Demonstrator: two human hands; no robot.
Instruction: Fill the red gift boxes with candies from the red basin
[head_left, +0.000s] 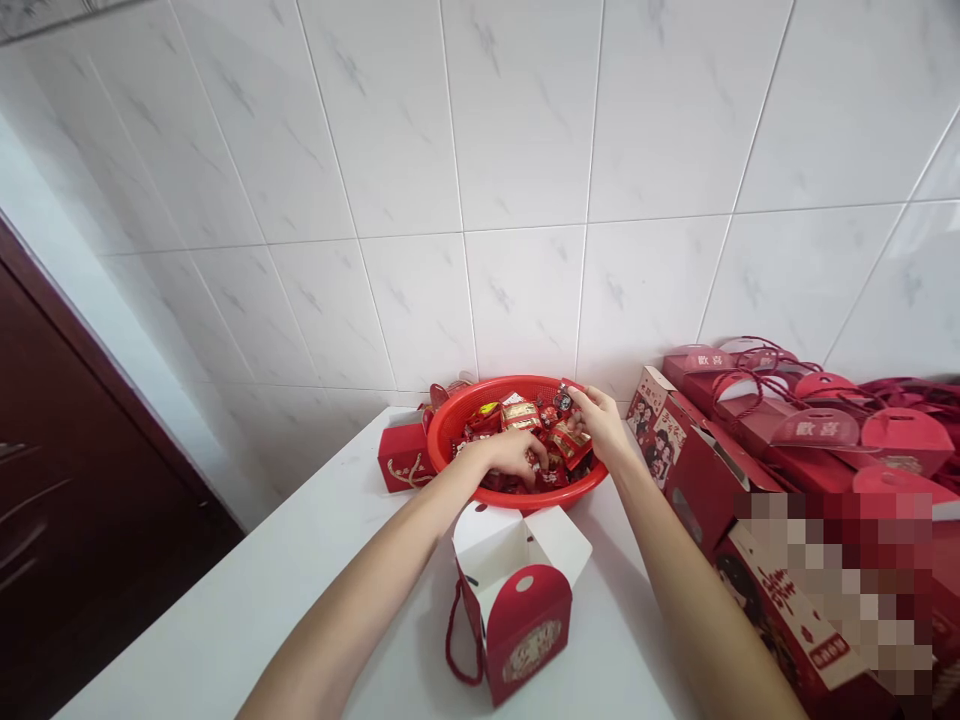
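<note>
A red plastic basket (448, 407) full of wrapped candies (517, 415) stands near the wall. My left hand (517, 455) reaches down among the candies, its fingers curled and their tips partly hidden, so what they hold cannot be made out. At the basket's right side, my right hand (598, 420) pinches a small wrapped candy (563, 397) between thumb and fingers. Between my forearms sits a red gift box (529, 635), lid flaps spread open, white inside, a red cord handle hanging at its left. Its visible inner walls are bare; the bottom is mostly hidden.
Behind the basket's left side is another red box (403, 458) with a cord. Many red boxes (757, 425) with cord handles are piled on the right, close to my right forearm. White tiles (525, 130) cover the wall behind the white table (300, 560).
</note>
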